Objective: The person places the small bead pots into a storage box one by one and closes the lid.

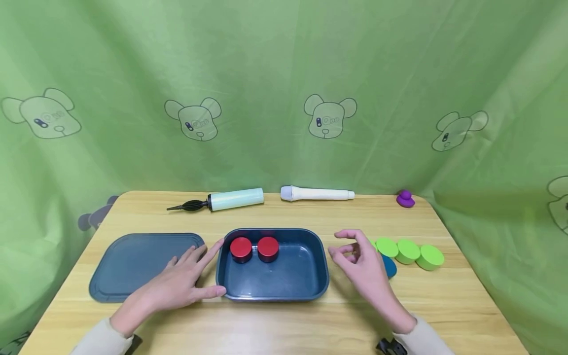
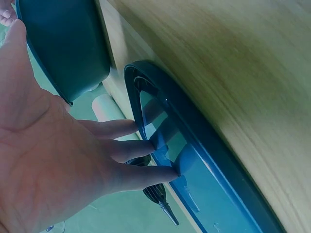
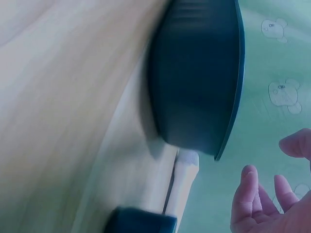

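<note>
A dark blue rectangular box (image 1: 277,278) stands mid-table with two short round red pieces, a left one (image 1: 241,250) and a right one (image 1: 268,249), at its back left. My left hand (image 1: 175,283) spreads its straight fingers at the box's left side, index finger and thumb at the rim. Its other fingertips (image 2: 163,174) rest on a flat dark blue lid (image 1: 128,261). Beyond the box's right side, my right hand (image 1: 366,264) hovers with loosely bent fingers, thumb and index apart, holding nothing. Behind it lies a blue round piece (image 1: 389,266), partly hidden.
Several lime-green round pieces (image 1: 408,251) line up at the right. Along the back edge lie a pale blue hand pump (image 1: 236,198) with a black nozzle, a white microphone (image 1: 321,194) and a small purple hat-shaped thing (image 1: 405,199). A green curtain (image 1: 266,153) hangs behind the table.
</note>
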Available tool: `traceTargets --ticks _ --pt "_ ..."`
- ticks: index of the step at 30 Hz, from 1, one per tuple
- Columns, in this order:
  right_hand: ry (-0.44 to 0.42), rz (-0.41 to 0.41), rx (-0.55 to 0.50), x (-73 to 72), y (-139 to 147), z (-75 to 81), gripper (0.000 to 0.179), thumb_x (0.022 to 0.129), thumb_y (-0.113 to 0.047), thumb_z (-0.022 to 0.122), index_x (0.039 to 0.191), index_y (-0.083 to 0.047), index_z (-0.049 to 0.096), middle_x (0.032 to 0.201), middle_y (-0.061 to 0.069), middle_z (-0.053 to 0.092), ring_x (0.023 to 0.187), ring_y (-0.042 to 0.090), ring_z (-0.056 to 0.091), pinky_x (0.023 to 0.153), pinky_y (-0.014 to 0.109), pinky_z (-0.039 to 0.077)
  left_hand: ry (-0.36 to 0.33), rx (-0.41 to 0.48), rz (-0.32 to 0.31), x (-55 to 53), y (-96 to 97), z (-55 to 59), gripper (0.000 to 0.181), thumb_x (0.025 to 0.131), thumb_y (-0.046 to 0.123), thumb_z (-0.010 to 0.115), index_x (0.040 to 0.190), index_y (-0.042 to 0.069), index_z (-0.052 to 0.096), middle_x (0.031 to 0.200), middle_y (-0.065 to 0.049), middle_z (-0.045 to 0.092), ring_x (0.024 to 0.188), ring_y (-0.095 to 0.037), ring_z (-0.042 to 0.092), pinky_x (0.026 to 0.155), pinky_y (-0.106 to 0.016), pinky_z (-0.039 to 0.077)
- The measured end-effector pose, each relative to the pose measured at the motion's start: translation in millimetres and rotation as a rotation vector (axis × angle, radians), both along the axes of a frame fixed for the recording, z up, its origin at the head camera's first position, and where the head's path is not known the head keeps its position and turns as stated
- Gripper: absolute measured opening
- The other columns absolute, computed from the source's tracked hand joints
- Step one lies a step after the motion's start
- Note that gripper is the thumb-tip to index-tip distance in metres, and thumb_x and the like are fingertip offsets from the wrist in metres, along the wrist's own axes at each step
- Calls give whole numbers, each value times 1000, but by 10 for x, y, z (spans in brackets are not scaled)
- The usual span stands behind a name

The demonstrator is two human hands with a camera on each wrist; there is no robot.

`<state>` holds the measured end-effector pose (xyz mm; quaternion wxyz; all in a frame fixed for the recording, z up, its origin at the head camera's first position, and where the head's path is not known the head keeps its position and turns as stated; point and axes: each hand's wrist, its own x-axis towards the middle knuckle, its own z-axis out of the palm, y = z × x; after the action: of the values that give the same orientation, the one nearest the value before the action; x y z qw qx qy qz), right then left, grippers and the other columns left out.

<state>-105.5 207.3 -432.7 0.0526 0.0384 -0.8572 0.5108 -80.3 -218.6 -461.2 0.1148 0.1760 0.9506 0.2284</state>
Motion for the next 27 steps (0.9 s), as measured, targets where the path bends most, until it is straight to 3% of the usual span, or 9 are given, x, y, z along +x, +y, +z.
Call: traceTargets --ticks 6,17,27 --pt "-11 -36 39 49 193 -17 36 100 -22 83 131 -17 66 97 9 76 74 26 67 62 27 53 -7 1 -1 -18 8 -17 104 97 77 65 177 42 10 171 -28 35 156 -60 25 111 -89 20" --pt "-6 -99 75 78 564 -10 40 103 -20 79 138 -9 62 96 12 72 72 21 68 59 27 53 -13 5 -2 -18 6 -20 103 97 75 66 177 41 9 171 -29 33 156 -60 25 113 -88 19" --pt "-21 -165 89 123 869 -95 43 105 -24 78 139 -6 60 96 10 68 74 17 63 62 25 50 -1 2 -4 -20 5 -34 102 98 74 67 177 42 11 169 -31 34 154 -62 26 113 -87 20"
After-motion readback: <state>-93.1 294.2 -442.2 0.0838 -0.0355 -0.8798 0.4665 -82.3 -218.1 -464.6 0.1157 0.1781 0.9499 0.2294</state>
